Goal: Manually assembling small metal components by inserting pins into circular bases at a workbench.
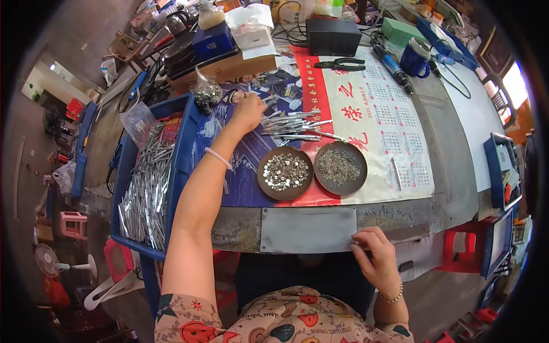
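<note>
My left hand (250, 112) reaches far over the table, beside the left end of a loose pile of slim silver metal pieces (291, 124). Its fingers are drawn together; whatever they hold, if anything, is too small to make out. At the table's front edge rests my right hand (377, 257), loosely curled, thumb and forefinger apart and nothing between them. It lies by the right end of a grey metal plate (309, 230). Between the hands stand two brown bowls: one bowl (264, 191) has small shiny discs, the other bowl (361, 186) small thin metal pins.
Left of my forearm, a blue bin (186, 123) brims with long silver strips (146, 194). A bag of small metal parts (206, 94) sits behind it. Black-handled pliers (340, 64), a blue power tool (394, 68) and a blue mug (416, 59) lie farther back. One silver piece (396, 173) rests on the printed sheet.
</note>
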Demonstrator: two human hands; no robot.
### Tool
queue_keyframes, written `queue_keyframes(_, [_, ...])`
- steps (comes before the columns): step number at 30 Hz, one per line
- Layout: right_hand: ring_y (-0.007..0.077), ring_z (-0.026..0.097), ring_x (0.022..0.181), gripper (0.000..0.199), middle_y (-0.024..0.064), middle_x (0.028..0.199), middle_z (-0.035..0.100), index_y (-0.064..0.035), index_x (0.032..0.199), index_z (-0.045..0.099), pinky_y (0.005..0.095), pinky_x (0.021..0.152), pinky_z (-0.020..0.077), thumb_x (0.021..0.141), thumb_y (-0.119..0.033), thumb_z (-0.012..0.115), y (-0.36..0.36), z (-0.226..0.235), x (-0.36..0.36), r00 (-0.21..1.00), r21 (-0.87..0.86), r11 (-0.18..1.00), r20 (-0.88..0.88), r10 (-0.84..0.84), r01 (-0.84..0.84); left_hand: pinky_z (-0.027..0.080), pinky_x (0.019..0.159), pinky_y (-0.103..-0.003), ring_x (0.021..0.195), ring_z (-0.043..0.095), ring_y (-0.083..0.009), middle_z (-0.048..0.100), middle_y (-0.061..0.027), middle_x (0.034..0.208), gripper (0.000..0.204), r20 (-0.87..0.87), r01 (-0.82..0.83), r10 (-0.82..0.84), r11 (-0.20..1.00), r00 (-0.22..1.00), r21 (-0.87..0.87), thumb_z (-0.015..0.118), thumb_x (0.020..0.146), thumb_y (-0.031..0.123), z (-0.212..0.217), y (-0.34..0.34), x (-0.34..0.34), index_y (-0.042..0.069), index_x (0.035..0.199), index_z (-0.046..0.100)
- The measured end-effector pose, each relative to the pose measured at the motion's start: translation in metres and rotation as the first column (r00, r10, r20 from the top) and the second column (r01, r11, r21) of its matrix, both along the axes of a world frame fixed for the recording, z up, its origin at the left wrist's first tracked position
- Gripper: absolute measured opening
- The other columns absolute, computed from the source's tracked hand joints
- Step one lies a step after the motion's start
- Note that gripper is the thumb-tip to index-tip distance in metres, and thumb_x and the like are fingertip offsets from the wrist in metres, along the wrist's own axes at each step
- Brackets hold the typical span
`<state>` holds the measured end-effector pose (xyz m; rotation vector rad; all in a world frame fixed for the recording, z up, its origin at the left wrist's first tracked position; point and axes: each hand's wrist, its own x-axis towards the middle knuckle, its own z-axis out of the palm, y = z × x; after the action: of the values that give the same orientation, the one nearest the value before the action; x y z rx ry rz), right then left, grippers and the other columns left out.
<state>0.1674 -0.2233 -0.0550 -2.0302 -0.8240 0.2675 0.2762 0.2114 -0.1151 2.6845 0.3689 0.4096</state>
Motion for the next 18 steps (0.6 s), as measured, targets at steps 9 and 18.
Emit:
queue_keyframes(9, [0.0237,0.06,0.067,0.015,0.013,0.089,0.057,-0.0013,0.094,0.058,0.0319,0.059,0.048,0.08,0.001,0.063,0.017,0.013,0.009,0.994,0.029,0.998,0.098,0.057,-0.06,0.043,0.062,-0.021,0.066,0.051,-0.0082,0.056,-0.0021,0.077,0.012,0.342,0.211,0.272,0.414,0.899,-0.885,0.048,0.096,0.013,0.066,-0.076,-0.08,0.004,0.104,0.049])
queue_keyframes(18, [0.031,0.058,0.072,0.013,0.0148,0.087,0.057,0.0003,0.095,0.057,0.037,0.064,0.0451,0.082,-0.004,0.061,0.051,0.004,0.054,0.959,-0.029,0.999,0.283,0.022,-0.014,0.037,0.055,-0.019,0.061,0.045,-0.0053,0.049,0.0016,0.07,0.022,0.282,0.269,0.148,0.105,0.948,-0.957,0.048,0.098,0.024,0.063,-0.185,-0.239,0.004,0.103,0.054])
